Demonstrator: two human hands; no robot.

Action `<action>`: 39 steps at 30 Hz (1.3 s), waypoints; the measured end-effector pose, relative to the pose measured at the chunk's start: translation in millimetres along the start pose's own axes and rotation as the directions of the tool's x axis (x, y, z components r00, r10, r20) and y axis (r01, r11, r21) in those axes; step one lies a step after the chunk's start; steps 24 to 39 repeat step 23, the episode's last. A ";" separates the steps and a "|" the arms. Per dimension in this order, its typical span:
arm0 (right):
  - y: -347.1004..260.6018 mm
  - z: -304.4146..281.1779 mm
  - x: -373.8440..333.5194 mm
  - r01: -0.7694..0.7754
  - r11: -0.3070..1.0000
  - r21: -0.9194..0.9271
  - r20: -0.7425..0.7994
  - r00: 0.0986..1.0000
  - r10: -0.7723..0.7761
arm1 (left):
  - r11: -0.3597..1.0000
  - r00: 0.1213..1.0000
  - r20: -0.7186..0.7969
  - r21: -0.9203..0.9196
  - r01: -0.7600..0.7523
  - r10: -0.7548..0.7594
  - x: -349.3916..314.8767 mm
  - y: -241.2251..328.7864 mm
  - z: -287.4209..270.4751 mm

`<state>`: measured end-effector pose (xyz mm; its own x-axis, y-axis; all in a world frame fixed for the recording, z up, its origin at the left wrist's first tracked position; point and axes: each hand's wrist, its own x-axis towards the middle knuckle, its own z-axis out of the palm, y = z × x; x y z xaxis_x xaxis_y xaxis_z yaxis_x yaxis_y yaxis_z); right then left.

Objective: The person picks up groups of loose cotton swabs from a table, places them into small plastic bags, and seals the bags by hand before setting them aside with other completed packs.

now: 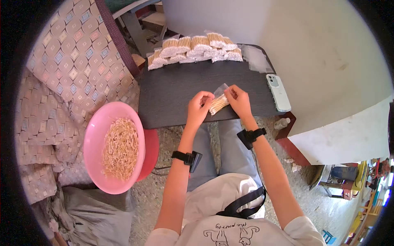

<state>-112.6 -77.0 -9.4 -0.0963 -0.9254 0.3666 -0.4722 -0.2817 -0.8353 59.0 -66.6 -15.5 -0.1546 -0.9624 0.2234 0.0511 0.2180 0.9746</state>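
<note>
Over the near part of the black table (176, 82), a small clear plastic bag of cotton swabs (219, 104) is held between my two hands. My left hand (199, 107) pinches the bag's left side with thumb and fingers. On its right side, my right hand (239, 100) grips the upper corner. The swabs lie side by side inside, their white tips toward me, and the clear bag top stands up at the far end. A pink basin (92, 151) at my left holds a heap of loose cotton swabs (120, 147).
Filled swab bags (200, 46) are stacked along the table's far edge. Flat clear bags (257, 58) lie at the far right corner, near a white phone (278, 92). A patterned sofa (74, 53) borders the left, a pale wall (328, 53) the right. A bottle (282, 123) stands on the floor.
</note>
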 end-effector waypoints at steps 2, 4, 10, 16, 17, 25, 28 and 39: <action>0.0 0.4 1.5 0.007 1.000 -0.005 0.019 1.000 -0.007 | 0.998 0.999 0.002 0.025 -0.050 0.050 2.4 0.1 -0.9; 1.3 0.8 -0.7 0.009 1.000 0.022 0.014 1.000 -0.009 | 0.998 0.999 -0.006 0.037 -0.050 0.050 1.6 0.0 0.9; -3.9 -1.9 -4.6 -0.048 0.997 0.061 0.041 0.998 0.046 | 0.974 0.995 -0.044 0.210 -0.083 0.094 0.4 0.2 1.5; -1.7 -2.5 -3.8 -0.009 0.998 0.057 0.070 0.998 0.005 | 0.984 0.992 -0.051 0.140 -0.108 0.116 1.1 -3.2 1.1; -1.5 -0.5 -3.1 0.002 0.997 0.073 0.065 0.998 -0.007 | 0.984 0.993 -0.049 0.147 -0.101 0.109 1.7 -3.0 0.1; -1.4 -0.8 -3.7 -0.011 1.000 0.025 0.067 0.998 0.009 | 0.973 0.998 -0.013 0.224 -0.053 0.057 0.1 2.5 -1.3; -1.4 -0.8 -3.7 -0.011 1.000 0.025 0.067 0.998 0.009 | 0.973 0.998 -0.013 0.224 -0.053 0.057 0.1 2.5 -1.3; -1.4 -0.8 -3.7 -0.011 1.000 0.025 0.067 0.998 0.009 | 0.973 0.998 -0.013 0.224 -0.053 0.057 0.1 2.5 -1.3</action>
